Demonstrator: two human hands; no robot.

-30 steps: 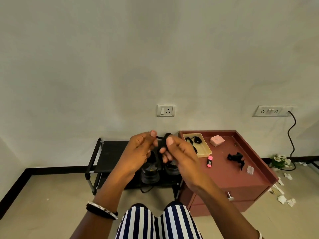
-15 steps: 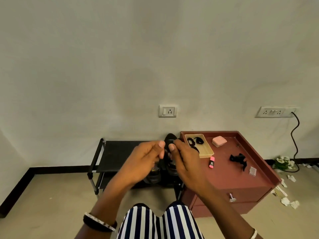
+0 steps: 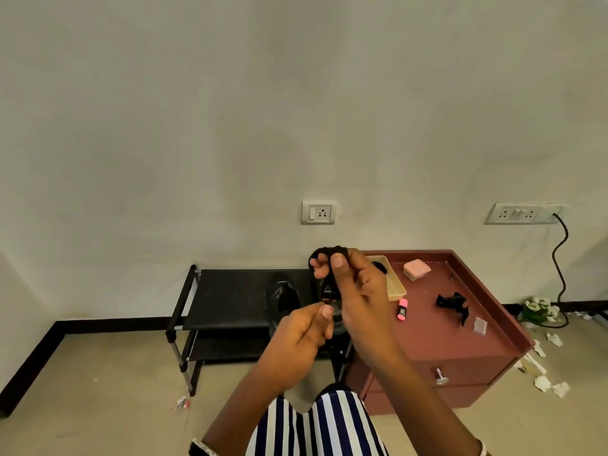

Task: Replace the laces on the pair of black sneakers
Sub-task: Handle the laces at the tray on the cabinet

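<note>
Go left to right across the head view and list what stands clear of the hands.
Black shoe rack → pink case → small black object → small clear packet → white flowers on the floor.

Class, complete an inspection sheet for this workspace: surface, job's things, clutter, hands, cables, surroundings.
Surface: maroon cabinet top, rimmed; black shoe rack beside it.
Job's things: black sneakers on the rack; black lace bundled.
Clutter: beige tray, pink box, pink highlighter, black clip on the cabinet.
Hands: right hand grips the lace bundle; left hand pinches a strand below.
Cables: black cable hangs from the wall socket.
Surroundings: paper scraps on the floor.
</note>
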